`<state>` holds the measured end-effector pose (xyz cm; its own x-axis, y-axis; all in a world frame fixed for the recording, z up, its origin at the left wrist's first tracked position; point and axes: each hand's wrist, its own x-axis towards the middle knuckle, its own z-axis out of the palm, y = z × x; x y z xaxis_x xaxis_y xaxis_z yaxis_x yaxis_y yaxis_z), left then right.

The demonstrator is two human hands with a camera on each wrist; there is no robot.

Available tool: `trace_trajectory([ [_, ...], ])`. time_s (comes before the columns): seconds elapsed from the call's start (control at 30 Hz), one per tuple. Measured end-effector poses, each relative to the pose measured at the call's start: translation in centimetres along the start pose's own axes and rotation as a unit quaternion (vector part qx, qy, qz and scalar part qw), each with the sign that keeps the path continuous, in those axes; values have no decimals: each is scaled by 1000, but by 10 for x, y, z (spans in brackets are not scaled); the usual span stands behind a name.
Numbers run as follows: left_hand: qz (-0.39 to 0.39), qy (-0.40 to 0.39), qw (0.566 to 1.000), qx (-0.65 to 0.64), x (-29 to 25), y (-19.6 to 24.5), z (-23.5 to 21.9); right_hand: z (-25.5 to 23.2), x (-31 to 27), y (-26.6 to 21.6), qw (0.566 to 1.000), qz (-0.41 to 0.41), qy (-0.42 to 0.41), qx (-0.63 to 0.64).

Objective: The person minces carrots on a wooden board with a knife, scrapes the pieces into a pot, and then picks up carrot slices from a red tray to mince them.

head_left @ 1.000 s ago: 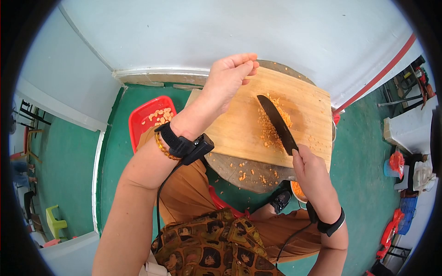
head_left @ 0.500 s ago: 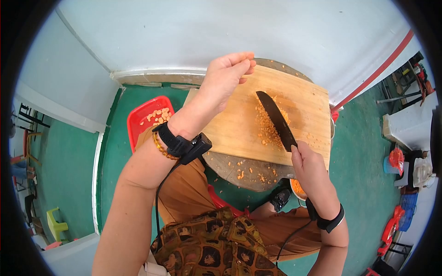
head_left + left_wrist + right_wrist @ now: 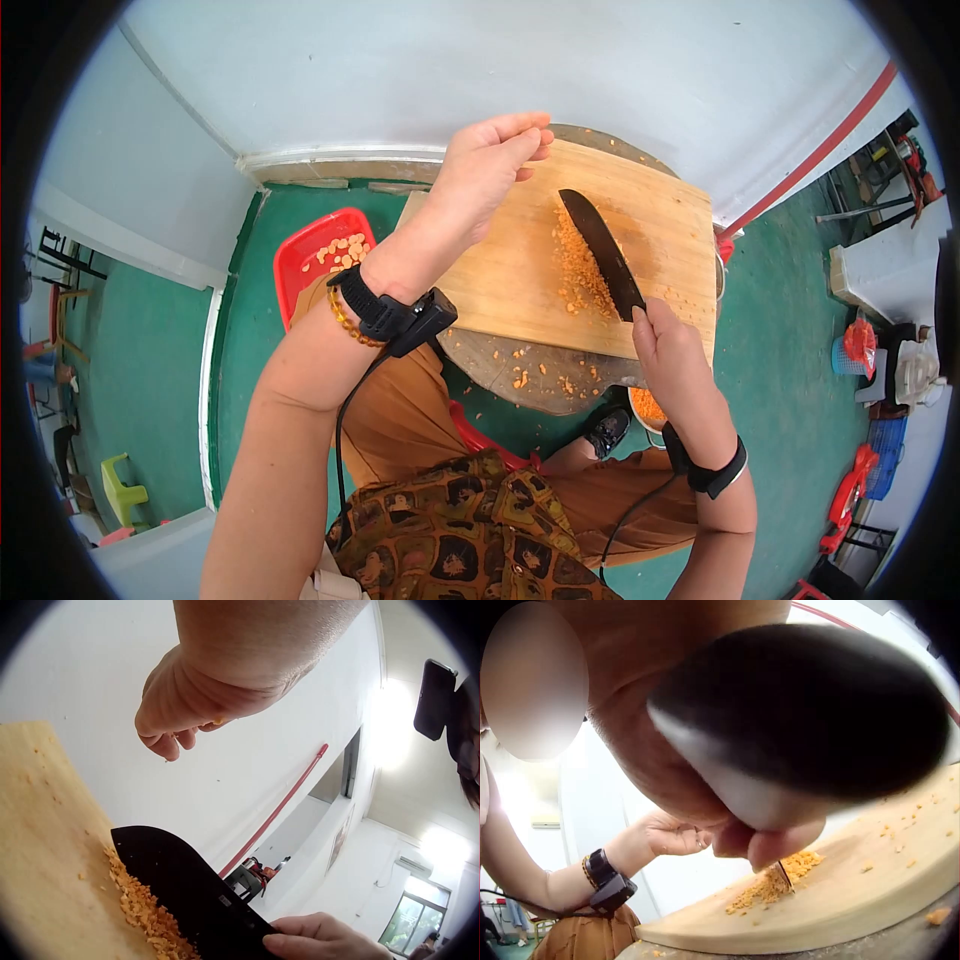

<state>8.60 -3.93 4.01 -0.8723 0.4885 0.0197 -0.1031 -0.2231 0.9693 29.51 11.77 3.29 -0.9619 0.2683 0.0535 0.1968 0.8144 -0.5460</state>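
My right hand (image 3: pixel 680 365) grips the handle of a dark, wide-bladed knife (image 3: pixel 605 255) slanted over a wooden board (image 3: pixel 490 290). Finely chopped orange bits (image 3: pixel 578 275) lie mostly along the blade's left side. My left hand (image 3: pixel 480 180) hangs in the air over the board's far left part, fingers loosely bent and holding nothing visible. In the left wrist view the knife (image 3: pixel 180 877) stands beside the orange heap (image 3: pixel 146 911), with my left hand (image 3: pixel 195 697) above. The knife's butt (image 3: pixel 802 712) hides much of the right wrist view; the blade's edge shows among the bits (image 3: pixel 754 896).
The board rests on a round stump (image 3: pixel 500 370) scattered with orange crumbs. At the left, a red basin (image 3: pixel 292 262) holds pale pieces. A bowl of orange bits (image 3: pixel 648 405) is below the board's near right corner. A white wall (image 3: pixel 480 70) rises behind.
The knife and my right hand have shifted slightly away from me, and the blade now lies more to the right of the orange bits. My left hand stays raised, almost unmoved.
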Motion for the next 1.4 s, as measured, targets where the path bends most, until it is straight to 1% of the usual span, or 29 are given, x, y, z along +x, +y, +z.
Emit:
trace_trajectory([
  [0.1,4,-3,1000,1,1,2,0,-6,-2,-5,1000,6,7,8],
  [0.2,1,-4,1000,-1,-1,2,0,-6,-2,-11,998,-5,38,42],
  [0.3,-1,-3,1000,-1,0,0,0,1,0,-1,1000,12,-8,-10],
  [0.4,4,-5,1000,-5,1,1,-1,-9,-2,-11,999,16,14,33],
  [0.5,4,-5,1000,-7,0,0,-1,-3,-2,-10,998,-25,37,44],
  [0.6,6,-10,1000,-5,1,0,0,-4,-1,-5,1000,11,-25,-7],
  [0.7,7,-11,1000,-5,0,0,-1,-7,-2,-13,999,-5,22,37],
  [0.8,6,-9,1000,-5,0,-1,-1,2,-1,-4,1000,-7,-1,0],
  [0.9,5,-8,1000,-2,0,1,-1,-6,-1,-7,1000,5,-7,23],
  [1.0,5,-9,1000,-2,0,-1,-1,0,-2,-10,997,-37,55,44],
  [1.1,2,-6,1000,-1,1,-1,1,3,-2,-4,1000,-1,-16,-24],
  [1.2,5,-5,1000,-2,-1,1,0,-8,0,-10,1000,0,18,24],
  [1.3,4,-5,1000,-2,-1,-1,0,-1,2,0,999,-14,33,6],
  [1.4,5,-4,1000,0,0,0,0,-5,2,0,1000,-3,5,-13],
])
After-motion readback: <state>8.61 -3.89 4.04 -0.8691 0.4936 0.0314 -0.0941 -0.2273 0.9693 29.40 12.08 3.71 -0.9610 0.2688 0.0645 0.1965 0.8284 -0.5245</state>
